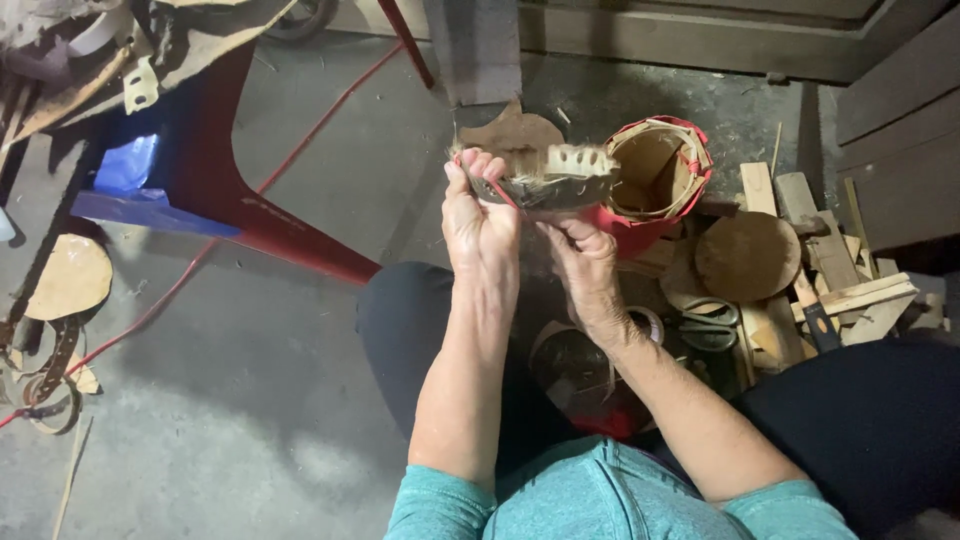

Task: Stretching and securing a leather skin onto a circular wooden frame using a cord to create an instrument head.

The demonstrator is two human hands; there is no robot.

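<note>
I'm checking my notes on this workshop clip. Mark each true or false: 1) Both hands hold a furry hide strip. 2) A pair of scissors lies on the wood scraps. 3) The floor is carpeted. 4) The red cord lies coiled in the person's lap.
1) True: the left hand and right hand hold the furry hide strip.
2) True: scissors lie among the wood scraps.
3) False: the floor is bare concrete.
4) False: the red cord runs across the floor.
</note>
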